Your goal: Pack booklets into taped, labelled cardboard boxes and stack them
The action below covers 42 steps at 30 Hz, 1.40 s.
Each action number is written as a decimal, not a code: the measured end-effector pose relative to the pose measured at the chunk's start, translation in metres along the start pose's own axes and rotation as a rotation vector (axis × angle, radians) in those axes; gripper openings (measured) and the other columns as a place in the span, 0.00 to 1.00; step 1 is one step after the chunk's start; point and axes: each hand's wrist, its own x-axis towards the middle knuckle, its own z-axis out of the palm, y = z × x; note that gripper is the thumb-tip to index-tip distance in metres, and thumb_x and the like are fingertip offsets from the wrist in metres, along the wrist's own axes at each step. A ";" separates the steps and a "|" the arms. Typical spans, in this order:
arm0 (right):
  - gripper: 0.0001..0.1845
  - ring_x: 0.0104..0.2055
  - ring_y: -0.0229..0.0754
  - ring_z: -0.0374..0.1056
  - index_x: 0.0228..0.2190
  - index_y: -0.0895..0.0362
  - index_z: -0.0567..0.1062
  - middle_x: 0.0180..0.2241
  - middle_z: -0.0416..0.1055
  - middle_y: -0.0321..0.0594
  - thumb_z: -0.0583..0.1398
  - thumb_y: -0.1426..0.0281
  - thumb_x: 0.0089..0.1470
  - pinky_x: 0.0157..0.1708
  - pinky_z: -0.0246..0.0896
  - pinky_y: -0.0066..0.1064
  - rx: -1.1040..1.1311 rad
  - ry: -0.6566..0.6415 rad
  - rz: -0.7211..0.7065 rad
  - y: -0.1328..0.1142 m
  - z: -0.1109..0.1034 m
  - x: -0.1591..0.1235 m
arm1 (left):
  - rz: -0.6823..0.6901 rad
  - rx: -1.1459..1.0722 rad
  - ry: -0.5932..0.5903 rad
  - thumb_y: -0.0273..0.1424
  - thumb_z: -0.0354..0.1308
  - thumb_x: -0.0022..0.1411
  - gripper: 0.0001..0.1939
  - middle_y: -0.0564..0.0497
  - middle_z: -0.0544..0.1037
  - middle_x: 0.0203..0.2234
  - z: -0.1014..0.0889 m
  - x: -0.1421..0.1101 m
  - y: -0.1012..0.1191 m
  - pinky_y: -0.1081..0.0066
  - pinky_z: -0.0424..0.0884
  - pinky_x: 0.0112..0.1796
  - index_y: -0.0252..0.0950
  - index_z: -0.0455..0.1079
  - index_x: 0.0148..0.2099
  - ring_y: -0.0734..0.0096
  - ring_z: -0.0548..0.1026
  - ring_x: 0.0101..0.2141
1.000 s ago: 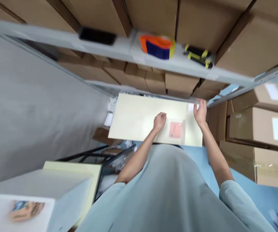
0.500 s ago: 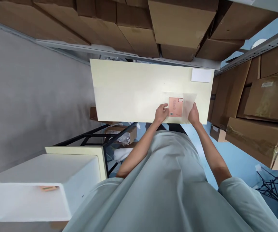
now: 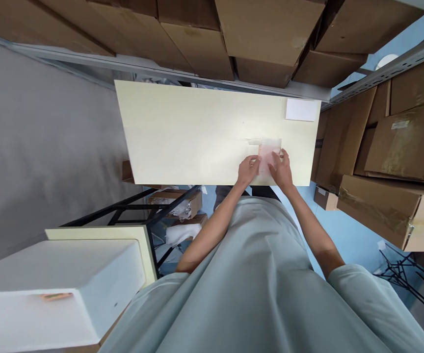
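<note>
A flat pink packet lies near the front edge of the cream tabletop. A translucent white wrapping sheet is folded over it, so its printed face is veiled. At the packet's left edge my left hand is closed, fingertips gripping the edge. My right hand rests on the folded sheet at the right side, fingers apart and pressing down on it. A strip of the sheet sticks out to the left above my left hand.
A white rectangular pad lies at the tabletop's back right corner. Cardboard boxes fill the shelf behind, and more boxes are stacked on the right. A white bin stands at lower left, with an orange item inside.
My right hand has moved left, bringing the sheet's right flap over the pink packet and covering its print. My left hand stays at the packet's left edge. The view has shifted slightly.
</note>
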 end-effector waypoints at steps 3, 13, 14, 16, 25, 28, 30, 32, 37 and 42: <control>0.29 0.74 0.60 0.58 0.70 0.55 0.68 0.77 0.47 0.59 0.58 0.68 0.70 0.71 0.63 0.61 -0.003 -0.025 0.007 0.001 -0.001 0.000 | -0.034 -0.039 0.006 0.39 0.68 0.68 0.13 0.45 0.87 0.49 0.008 0.001 0.007 0.64 0.80 0.51 0.37 0.82 0.50 0.58 0.85 0.47; 0.24 0.77 0.61 0.49 0.65 0.55 0.74 0.78 0.50 0.54 0.58 0.68 0.71 0.73 0.58 0.64 0.000 -0.042 -0.028 -0.011 0.001 -0.008 | -0.127 0.082 0.090 0.43 0.71 0.66 0.13 0.46 0.87 0.46 0.015 0.008 0.012 0.62 0.76 0.52 0.39 0.79 0.44 0.57 0.84 0.45; 0.23 0.77 0.60 0.50 0.64 0.55 0.75 0.78 0.51 0.53 0.58 0.68 0.71 0.73 0.57 0.64 -0.002 -0.041 -0.039 -0.011 0.001 -0.008 | -0.126 0.103 0.090 0.42 0.71 0.66 0.13 0.45 0.87 0.46 0.016 0.008 0.011 0.62 0.75 0.53 0.39 0.78 0.43 0.57 0.84 0.46; 0.22 0.77 0.60 0.50 0.63 0.55 0.76 0.77 0.54 0.51 0.57 0.68 0.72 0.74 0.57 0.65 -0.002 -0.034 -0.055 -0.011 0.002 -0.009 | -0.124 0.141 0.089 0.43 0.70 0.66 0.13 0.44 0.86 0.45 0.019 0.007 0.012 0.61 0.74 0.54 0.39 0.78 0.44 0.55 0.83 0.48; 0.24 0.83 0.59 0.36 0.65 0.56 0.73 0.78 0.51 0.51 0.55 0.71 0.72 0.78 0.47 0.66 0.006 -0.072 -0.047 -0.017 0.014 -0.017 | -0.116 0.200 0.098 0.43 0.69 0.67 0.13 0.45 0.86 0.44 0.017 0.009 0.014 0.60 0.74 0.52 0.40 0.76 0.45 0.55 0.83 0.46; 0.27 0.84 0.57 0.33 0.68 0.54 0.69 0.79 0.50 0.49 0.54 0.73 0.71 0.78 0.46 0.67 0.047 -0.082 -0.059 -0.026 0.026 -0.020 | -0.114 0.190 0.099 0.42 0.68 0.68 0.11 0.46 0.87 0.42 0.009 0.008 0.009 0.61 0.75 0.51 0.41 0.77 0.44 0.56 0.84 0.45; 0.28 0.84 0.56 0.32 0.70 0.53 0.67 0.79 0.48 0.50 0.52 0.73 0.72 0.78 0.46 0.66 0.080 -0.105 -0.069 -0.032 0.033 -0.022 | -0.111 0.189 0.101 0.40 0.68 0.68 0.09 0.46 0.87 0.42 0.004 0.008 0.006 0.62 0.74 0.51 0.40 0.78 0.44 0.57 0.84 0.45; 0.27 0.84 0.55 0.32 0.69 0.54 0.68 0.79 0.49 0.50 0.51 0.72 0.73 0.78 0.46 0.64 0.106 -0.130 -0.086 -0.036 0.037 -0.022 | -0.120 0.203 0.114 0.38 0.68 0.68 0.07 0.46 0.87 0.43 0.000 0.008 0.004 0.63 0.74 0.51 0.40 0.79 0.44 0.57 0.83 0.45; 0.24 0.79 0.55 0.49 0.67 0.55 0.69 0.75 0.58 0.54 0.53 0.65 0.74 0.77 0.51 0.59 0.146 -0.044 -0.030 -0.025 0.027 -0.014 | -0.132 0.271 0.099 0.35 0.65 0.70 0.05 0.47 0.87 0.40 -0.007 0.013 0.002 0.65 0.72 0.47 0.40 0.79 0.40 0.58 0.83 0.43; 0.25 0.62 0.57 0.70 0.62 0.60 0.71 0.59 0.73 0.59 0.60 0.63 0.68 0.64 0.68 0.52 0.227 0.096 0.261 -0.003 0.009 0.005 | -0.095 0.333 0.067 0.34 0.62 0.73 0.11 0.46 0.85 0.38 -0.009 0.017 0.000 0.67 0.67 0.42 0.39 0.76 0.36 0.60 0.81 0.40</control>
